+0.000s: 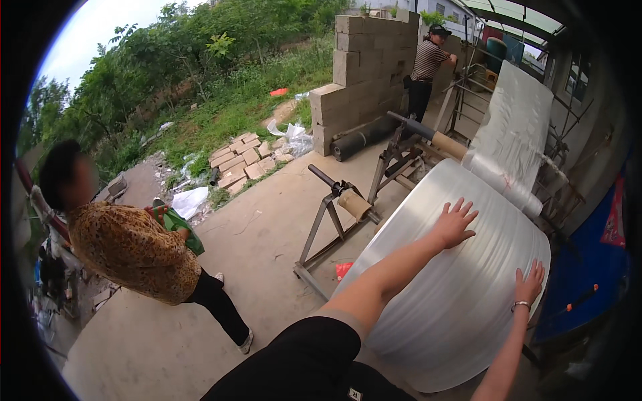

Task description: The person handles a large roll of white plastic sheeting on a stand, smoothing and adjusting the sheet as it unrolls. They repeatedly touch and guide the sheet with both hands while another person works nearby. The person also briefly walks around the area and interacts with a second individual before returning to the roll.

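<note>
A very large roll of shiny, translucent plastic film (428,294) fills the space in front of me. My left hand (455,224) lies on its upper face with fingers spread. Farther right, my right hand (529,284) rests on the roll near its right edge, fingers stretched out, a bracelet at the wrist. Neither hand grips anything. Beyond the roll, a sheet of film (511,120) slopes up over a frame, with a narrower film roll (501,180) at its lower end.
A metal stand (328,224) holds a bar with a cardboard core (354,204). At left a person in a patterned top (130,250) holds a green item (180,227); another in stripes (428,63) stands by a block wall (371,67). Paving bricks (241,160) lie beyond the concrete.
</note>
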A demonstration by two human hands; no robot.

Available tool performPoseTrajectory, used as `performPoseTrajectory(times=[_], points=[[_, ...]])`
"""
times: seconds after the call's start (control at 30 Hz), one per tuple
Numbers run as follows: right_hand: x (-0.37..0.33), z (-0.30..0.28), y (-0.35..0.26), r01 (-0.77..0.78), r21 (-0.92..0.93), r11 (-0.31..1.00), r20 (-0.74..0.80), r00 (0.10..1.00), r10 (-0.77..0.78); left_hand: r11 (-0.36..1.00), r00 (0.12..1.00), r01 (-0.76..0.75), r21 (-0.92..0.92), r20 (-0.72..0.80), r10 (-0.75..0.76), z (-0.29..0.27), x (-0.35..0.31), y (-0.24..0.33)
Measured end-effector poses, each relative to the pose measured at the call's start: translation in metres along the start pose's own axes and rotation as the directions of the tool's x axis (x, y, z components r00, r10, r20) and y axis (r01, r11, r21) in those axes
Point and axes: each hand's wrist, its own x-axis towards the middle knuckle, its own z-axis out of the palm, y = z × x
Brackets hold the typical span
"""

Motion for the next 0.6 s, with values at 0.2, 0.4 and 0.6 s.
performPoseTrajectory(times=[0.2,0.4,0.6], points=[[-0.288,0.06,-0.01,0.234,-0.087,0.968,-0.262,0.932,-0.249,0.975,0.994,-0.108,0.196,-0.001,0.11,0.087,-0.271,-0.023],[-0.451,0.016,-0.034,0.223,-0.108,0.969,0.277,0.943,-0.186,0.998,0.384,0.055,0.023,0.922,-0.043,0.127,-0.518,-0.072],[-0.436,0.052,0.089,-0.566,0.233,0.791,0.029,0.817,0.576,0.839,0.741,0.541,0.061,0.436,-0.51,0.044,-0.451,-0.138]])
